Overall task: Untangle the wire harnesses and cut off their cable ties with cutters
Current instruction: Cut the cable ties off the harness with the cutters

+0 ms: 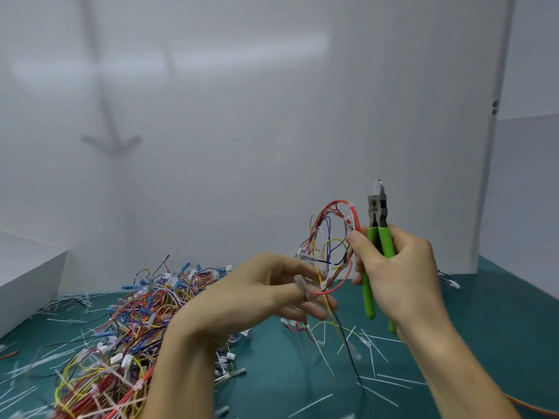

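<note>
Noted teal counter (pixel 484 313), harness pile (pixel 136 313) at left. Wire harness (pixel 332 237) aloft, pinched in left hand (pixel 257 291); green cutters (pixel 378 213) gripped upright in right hand (pixel 402 273). Judged mid-untangling; next, blades onto a cable tie (pixel 351 204).

Right hand (pixel 402 276) grips cutters (pixel 378 213); left hand (pixel 251 294) apparently pinches harness (pixel 332 243).

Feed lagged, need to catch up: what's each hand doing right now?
Left hand: holds the lower end of a wire harness.
Right hand: grips the green cutters, thumb against the harness.
</note>
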`<state>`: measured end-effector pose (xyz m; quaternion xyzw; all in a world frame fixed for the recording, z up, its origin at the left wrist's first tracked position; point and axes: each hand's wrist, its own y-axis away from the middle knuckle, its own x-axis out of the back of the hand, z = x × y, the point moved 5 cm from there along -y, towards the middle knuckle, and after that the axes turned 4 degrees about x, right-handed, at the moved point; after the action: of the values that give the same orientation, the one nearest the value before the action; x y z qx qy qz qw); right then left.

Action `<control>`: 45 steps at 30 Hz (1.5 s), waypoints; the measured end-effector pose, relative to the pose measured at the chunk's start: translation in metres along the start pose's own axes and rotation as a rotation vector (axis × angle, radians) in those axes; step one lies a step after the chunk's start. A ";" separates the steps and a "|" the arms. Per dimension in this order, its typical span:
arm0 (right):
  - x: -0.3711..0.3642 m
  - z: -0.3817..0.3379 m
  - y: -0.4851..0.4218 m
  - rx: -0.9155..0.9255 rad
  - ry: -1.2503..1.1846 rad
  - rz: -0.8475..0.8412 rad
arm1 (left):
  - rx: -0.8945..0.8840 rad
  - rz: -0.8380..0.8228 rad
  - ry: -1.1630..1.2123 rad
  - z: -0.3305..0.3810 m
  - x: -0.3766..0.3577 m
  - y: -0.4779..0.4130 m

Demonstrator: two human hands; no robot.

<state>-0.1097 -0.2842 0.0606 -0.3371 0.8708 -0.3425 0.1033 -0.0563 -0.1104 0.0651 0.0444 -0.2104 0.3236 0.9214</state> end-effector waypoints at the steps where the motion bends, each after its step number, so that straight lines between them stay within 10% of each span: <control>1: 0.001 0.000 0.000 0.003 0.008 0.010 | -0.023 -0.004 0.038 0.002 -0.002 -0.001; 23: 0.013 0.001 -0.008 0.018 0.018 -0.055 | -0.186 0.253 0.973 0.003 0.037 -0.001; 36: -0.034 -0.022 0.021 0.080 0.115 -0.491 | -0.122 0.519 0.488 -0.001 0.022 -0.013; 45: -0.022 -0.028 0.020 0.139 0.523 -0.448 | -0.264 0.628 0.224 0.007 0.023 -0.013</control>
<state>-0.1146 -0.2442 0.0668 -0.4128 0.7469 -0.4899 -0.1784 -0.0350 -0.1088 0.0815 -0.1775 -0.1514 0.5638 0.7923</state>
